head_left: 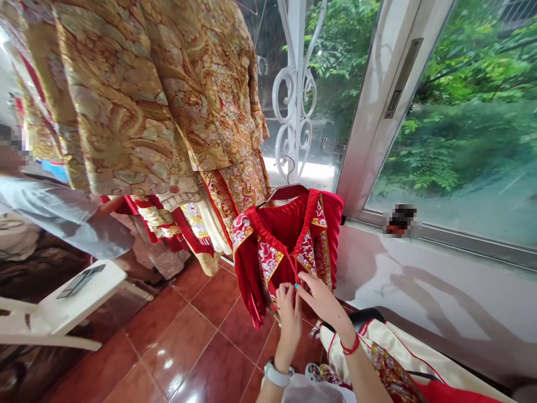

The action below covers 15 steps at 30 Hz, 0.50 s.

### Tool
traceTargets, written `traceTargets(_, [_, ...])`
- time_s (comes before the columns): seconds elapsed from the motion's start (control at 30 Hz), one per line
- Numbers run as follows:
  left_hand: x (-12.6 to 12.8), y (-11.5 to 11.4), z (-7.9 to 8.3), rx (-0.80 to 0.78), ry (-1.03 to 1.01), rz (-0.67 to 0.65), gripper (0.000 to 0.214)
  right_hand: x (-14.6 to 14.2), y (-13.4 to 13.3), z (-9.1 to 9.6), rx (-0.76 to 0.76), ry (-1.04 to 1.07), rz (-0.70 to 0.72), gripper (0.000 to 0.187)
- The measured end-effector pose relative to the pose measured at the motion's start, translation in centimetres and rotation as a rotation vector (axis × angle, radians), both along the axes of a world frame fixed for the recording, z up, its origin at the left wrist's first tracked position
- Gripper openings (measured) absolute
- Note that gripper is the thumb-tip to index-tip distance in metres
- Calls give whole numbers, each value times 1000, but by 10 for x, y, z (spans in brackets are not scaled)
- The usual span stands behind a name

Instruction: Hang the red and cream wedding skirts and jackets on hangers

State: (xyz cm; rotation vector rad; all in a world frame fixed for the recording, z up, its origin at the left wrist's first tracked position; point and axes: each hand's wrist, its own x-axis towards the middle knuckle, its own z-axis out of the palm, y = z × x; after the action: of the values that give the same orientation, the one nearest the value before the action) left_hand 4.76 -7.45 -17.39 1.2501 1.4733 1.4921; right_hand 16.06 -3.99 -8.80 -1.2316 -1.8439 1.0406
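Observation:
A red robe [283,229] with embroidered white-and-gold trim hangs from a dark hanger [285,192] by the window. A thin red tie [296,267] runs down its front. My left hand [288,313], with a white watch on the wrist, pinches at the robe's front near the tie. My right hand [321,299], with a red band on the wrist, comes in from the right, and its fingertips meet the same spot. The fingers hide the tie's lower end.
Gold brocade robes [138,95] hang at upper left. A person in a grey top [62,218] stands beyond them, beside a white stool [71,296]. Red floor tiles [180,347] lie below. A cream-and-red garment [390,358] lies at lower right, near a window frame [390,112].

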Motion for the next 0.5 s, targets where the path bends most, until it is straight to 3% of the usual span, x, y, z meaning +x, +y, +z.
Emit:
traceTargets(0.1, [8, -21, -3, -126, -208, -2, 39, 2, -1, -4, -96, 150, -2, 16])
traceTargets(0.27, [20, -51, 11, -348, -577, -320, 58, -14, 8, -10, -416, 462, 45, 38])
traceTargets(0.4, [18, -66, 26, -422, -745, -496, 62, -30, 22, 5, -671, 741, 81, 28])
traceTargets(0.5, [10, -75, 26, -445, -851, -498, 62, -33, 39, 20, -818, 784, 52, 20])
